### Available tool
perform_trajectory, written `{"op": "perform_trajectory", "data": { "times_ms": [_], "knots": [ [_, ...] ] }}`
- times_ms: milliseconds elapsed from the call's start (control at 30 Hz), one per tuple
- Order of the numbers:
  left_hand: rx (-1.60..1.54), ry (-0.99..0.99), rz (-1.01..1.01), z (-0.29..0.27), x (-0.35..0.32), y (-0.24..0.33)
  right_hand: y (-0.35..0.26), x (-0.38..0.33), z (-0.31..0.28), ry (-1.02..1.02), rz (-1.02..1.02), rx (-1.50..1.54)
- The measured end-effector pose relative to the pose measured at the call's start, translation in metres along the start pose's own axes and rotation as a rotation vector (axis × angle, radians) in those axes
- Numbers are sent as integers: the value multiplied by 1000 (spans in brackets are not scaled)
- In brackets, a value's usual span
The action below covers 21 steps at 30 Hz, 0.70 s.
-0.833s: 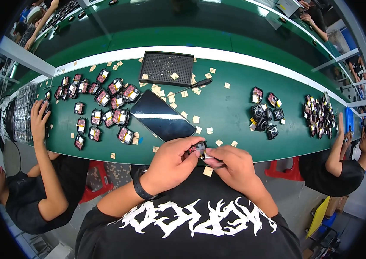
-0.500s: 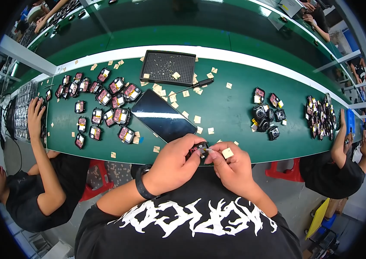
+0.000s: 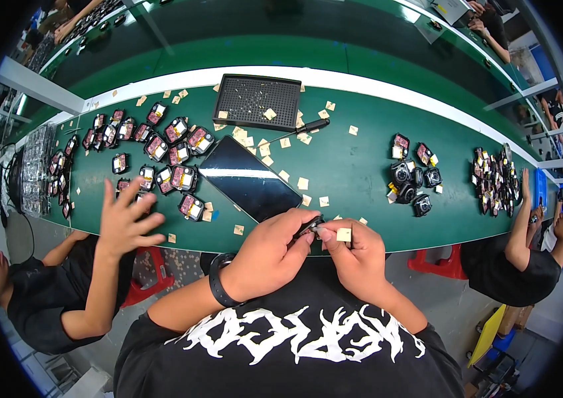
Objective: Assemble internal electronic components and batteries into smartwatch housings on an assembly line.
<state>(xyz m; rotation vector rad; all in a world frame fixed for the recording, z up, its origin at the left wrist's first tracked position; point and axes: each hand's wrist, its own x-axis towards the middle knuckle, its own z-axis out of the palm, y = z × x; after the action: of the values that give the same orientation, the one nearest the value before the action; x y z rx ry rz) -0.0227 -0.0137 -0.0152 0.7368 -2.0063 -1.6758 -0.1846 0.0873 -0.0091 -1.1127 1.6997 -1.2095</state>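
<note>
Currently, my left hand (image 3: 275, 251) grips the black device (image 3: 314, 223), my right hand (image 3: 361, 260) holds a pale square (image 3: 344, 235) beside it; a loosened grip could drop either.

Here's the small black-cased electronic module (image 3: 311, 226), held tilted just below and right of the frame's center, partly covered, its finer details too small to make out! And just to its right, a cream square (image 3: 344, 235), tiny dark mark showing, flat side facing the camera.
</note>
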Motion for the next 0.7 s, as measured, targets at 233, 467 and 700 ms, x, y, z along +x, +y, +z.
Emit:
{"op": "perform_trajectory", "data": {
  "times_ms": [233, 467, 700],
  "knots": [
    [-162, -34, -22, 0, -6, 0, 7, 0, 2, 116, 200, 296],
    [-66, -4, 67, 1, -2, 2, 15, 4, 3, -13, 241, 424],
    [-84, -55, -108, 0, -6, -1, 20, 0, 4, -73, 275, 369]
  ]
}}
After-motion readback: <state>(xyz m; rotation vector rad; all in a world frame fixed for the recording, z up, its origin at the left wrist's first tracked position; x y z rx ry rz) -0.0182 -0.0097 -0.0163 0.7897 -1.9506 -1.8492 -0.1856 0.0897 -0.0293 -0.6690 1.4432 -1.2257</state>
